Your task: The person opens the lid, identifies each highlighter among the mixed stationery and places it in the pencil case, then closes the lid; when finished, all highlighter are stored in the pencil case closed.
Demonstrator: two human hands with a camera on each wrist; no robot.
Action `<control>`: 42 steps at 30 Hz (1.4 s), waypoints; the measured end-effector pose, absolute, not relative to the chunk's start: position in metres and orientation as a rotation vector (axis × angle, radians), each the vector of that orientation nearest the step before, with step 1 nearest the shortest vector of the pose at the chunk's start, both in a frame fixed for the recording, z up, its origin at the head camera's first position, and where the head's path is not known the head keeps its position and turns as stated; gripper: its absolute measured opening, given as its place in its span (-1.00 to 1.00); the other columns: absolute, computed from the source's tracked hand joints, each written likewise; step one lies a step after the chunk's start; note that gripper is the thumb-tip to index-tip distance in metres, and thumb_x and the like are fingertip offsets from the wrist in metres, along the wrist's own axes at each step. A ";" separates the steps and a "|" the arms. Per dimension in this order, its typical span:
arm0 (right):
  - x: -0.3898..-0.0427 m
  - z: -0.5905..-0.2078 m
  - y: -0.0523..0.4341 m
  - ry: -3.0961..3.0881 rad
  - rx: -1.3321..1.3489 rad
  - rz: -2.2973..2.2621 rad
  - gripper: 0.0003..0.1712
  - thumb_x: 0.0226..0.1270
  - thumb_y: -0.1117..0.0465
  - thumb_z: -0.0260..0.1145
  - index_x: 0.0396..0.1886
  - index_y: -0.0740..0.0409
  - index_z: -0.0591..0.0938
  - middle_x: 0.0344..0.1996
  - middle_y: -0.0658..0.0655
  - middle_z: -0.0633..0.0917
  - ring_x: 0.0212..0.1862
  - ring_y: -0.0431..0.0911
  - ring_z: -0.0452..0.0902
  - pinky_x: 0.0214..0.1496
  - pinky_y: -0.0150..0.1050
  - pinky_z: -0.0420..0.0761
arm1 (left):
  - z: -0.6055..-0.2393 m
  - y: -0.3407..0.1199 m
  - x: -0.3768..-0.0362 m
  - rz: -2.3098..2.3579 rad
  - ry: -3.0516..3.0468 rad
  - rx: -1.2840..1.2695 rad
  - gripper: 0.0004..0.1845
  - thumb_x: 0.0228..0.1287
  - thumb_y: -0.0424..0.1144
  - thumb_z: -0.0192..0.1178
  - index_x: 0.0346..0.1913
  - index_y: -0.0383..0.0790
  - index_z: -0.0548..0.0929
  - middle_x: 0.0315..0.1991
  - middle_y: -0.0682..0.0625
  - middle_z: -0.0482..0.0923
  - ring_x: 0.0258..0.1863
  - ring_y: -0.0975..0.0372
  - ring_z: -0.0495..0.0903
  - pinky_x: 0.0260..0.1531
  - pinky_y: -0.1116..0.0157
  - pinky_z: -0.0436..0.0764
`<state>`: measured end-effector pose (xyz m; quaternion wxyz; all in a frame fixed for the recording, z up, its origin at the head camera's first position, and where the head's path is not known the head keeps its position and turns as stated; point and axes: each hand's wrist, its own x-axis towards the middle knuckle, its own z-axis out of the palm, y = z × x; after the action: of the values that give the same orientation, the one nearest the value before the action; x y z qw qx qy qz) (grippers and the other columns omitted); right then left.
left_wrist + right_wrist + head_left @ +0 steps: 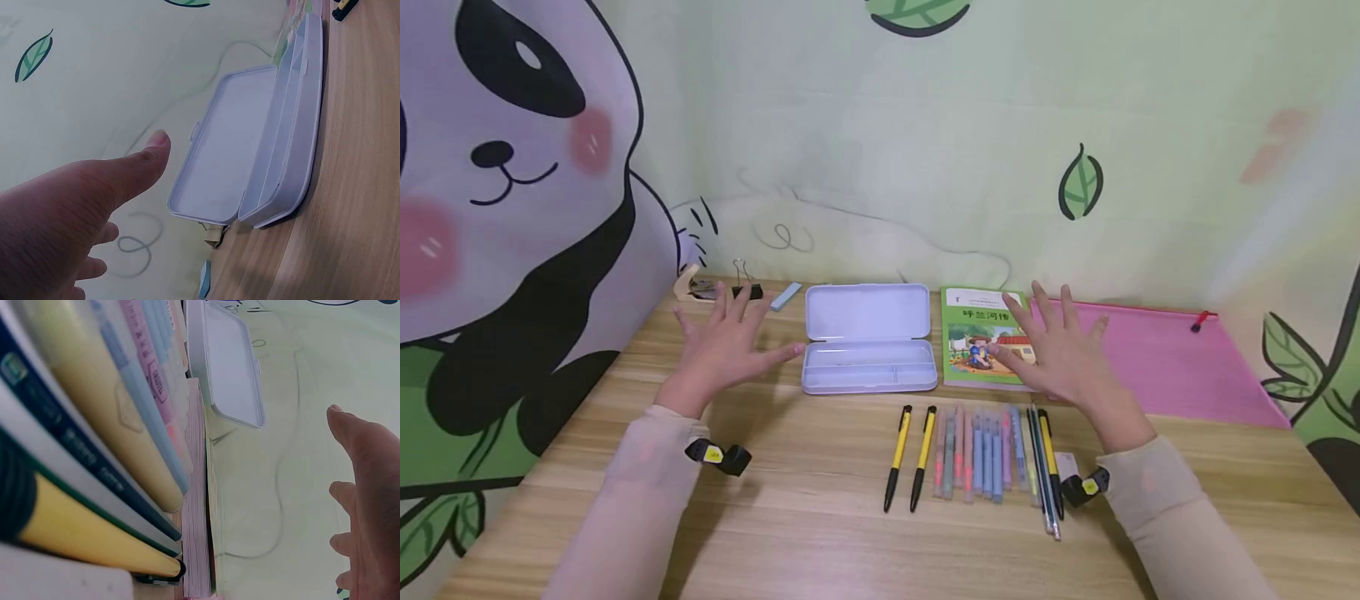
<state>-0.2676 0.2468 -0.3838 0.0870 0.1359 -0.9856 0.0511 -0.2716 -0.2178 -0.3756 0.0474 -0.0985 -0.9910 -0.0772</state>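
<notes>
Where visible, woodgrain table (pixel 805 533) beneath case (pixel 868 315); panda backdrop (pixel 850 125), perhaps cloth.

Plain pale-lilac rectangular pencil case (pixel 867 315) | right: green illustrated paperback book (pixel 972 343); pink rectangular zip pouch (pixel 1180 358), red far edging | near: yellow-and-black slender pens (pixel 898 450) | light-brown wood-grained tabletop (pixel 805 483) | far: pale-green backdrop (pixel 850 150), panda-and-leaf pattern

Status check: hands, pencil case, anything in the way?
Left hand, right hand spread, holding nothing. Pencil case open, looks empty. Nothing seen blocking it; two yellow pens lie in front.
</notes>
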 end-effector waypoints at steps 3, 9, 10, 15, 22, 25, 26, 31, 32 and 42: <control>-0.267 -0.383 0.247 -2.933 0.418 0.152 0.03 0.31 -0.60 -0.14 0.65 -0.30 -0.09 0.63 0.19 -0.17 0.56 0.28 -0.57 0.17 0.68 -0.50 | -0.375 -0.217 -0.271 -0.230 -3.026 -0.304 0.15 0.14 0.66 -0.13 0.64 0.01 -0.04 0.62 -0.23 -0.30 0.51 -0.18 -0.59 0.02 -0.39 -0.83; -0.264 -0.380 0.243 -2.910 0.532 0.180 -0.02 0.34 -0.53 0.00 0.63 -0.22 0.10 0.63 0.16 -0.09 0.58 0.25 -0.47 0.25 0.68 -0.33 | -0.383 -0.216 -0.270 -0.304 -3.012 -0.340 0.15 0.16 0.63 -0.08 0.63 -0.05 -0.01 0.61 -0.25 -0.22 0.54 -0.26 -0.36 0.18 -0.49 -0.60; -0.263 -0.380 0.241 -2.897 0.587 0.206 -0.07 0.37 -0.48 0.04 0.60 -0.18 0.19 0.62 0.16 -0.01 0.59 0.25 -0.35 0.32 0.63 -0.21 | -0.387 -0.215 -0.271 -0.381 -3.004 -0.359 0.15 0.18 0.60 -0.04 0.63 -0.10 0.00 0.60 -0.27 -0.15 0.54 -0.27 -0.25 0.26 -0.49 -0.46; -0.256 -0.386 0.218 -2.849 1.089 0.541 -0.56 0.48 -0.03 0.26 0.21 0.07 0.64 0.26 0.12 0.59 0.34 0.11 0.44 0.35 0.15 0.45 | -0.423 -0.206 -0.274 -0.858 -3.002 -0.413 0.18 0.16 0.48 0.18 0.57 -0.34 0.09 0.50 -0.32 0.18 0.46 -0.20 0.19 0.40 -0.20 0.22; -0.245 -0.405 0.185 -2.908 1.502 0.612 -0.82 0.45 0.17 0.32 -0.03 -0.02 0.75 -0.07 -0.10 0.68 0.00 -0.21 0.58 0.10 -0.15 0.64 | -0.459 -0.196 -0.278 -1.101 -2.911 -0.460 0.07 0.22 0.29 0.32 0.53 -0.39 0.17 0.48 -0.30 0.24 0.47 -0.14 0.21 0.45 -0.08 0.20; -0.244 -0.409 0.180 -2.906 1.512 0.591 -0.85 0.44 0.20 0.33 -0.09 -0.07 0.77 -0.12 -0.14 0.66 -0.08 -0.27 0.55 0.02 -0.22 0.65 | -0.462 -0.197 -0.278 -1.111 -2.861 -0.500 0.02 0.25 0.25 0.32 0.52 -0.36 0.19 0.46 -0.28 0.27 0.46 -0.13 0.22 0.45 -0.09 0.20; -0.244 -0.410 0.179 -2.899 1.521 0.581 -0.84 0.44 0.23 0.33 -0.10 -0.07 0.77 -0.13 -0.14 0.66 -0.09 -0.27 0.55 0.01 -0.23 0.66 | -0.462 -0.197 -0.277 -1.102 -2.854 -0.515 0.01 0.25 0.25 0.31 0.53 -0.35 0.19 0.46 -0.27 0.27 0.46 -0.12 0.22 0.45 -0.09 0.20; -0.236 -0.405 0.173 -2.824 1.589 0.438 -0.79 0.41 0.32 0.33 -0.10 -0.02 0.78 -0.12 -0.10 0.69 -0.05 -0.23 0.56 0.05 -0.24 0.66 | -0.461 -0.198 -0.276 -1.061 -2.846 -0.560 0.00 0.26 0.30 0.27 0.55 -0.27 0.19 0.47 -0.23 0.27 0.47 -0.09 0.22 0.45 -0.08 0.21; -0.234 -0.404 0.171 -2.813 1.592 0.401 -0.79 0.39 0.32 0.34 -0.10 -0.01 0.78 -0.11 -0.09 0.69 -0.04 -0.22 0.57 0.05 -0.24 0.66 | -0.460 -0.198 -0.276 -1.059 -2.844 -0.561 0.01 0.25 0.31 0.26 0.55 -0.26 0.19 0.47 -0.22 0.27 0.47 -0.08 0.22 0.45 -0.08 0.21; -0.228 -0.404 0.166 -2.800 1.572 0.284 -0.83 0.31 0.31 0.43 -0.16 -0.02 0.76 -0.13 -0.07 0.66 -0.09 -0.20 0.55 0.02 -0.26 0.67 | -0.466 -0.200 -0.278 -1.070 -2.838 -0.606 0.14 0.04 0.37 0.40 0.56 -0.18 0.19 0.49 -0.16 0.25 0.48 0.00 0.23 0.47 0.00 0.21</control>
<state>-0.2281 0.1659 -0.4045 -0.0408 0.4873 -0.8678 0.0881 -0.2775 -0.2002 -0.4656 0.0244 -0.1960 -0.9173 -0.3458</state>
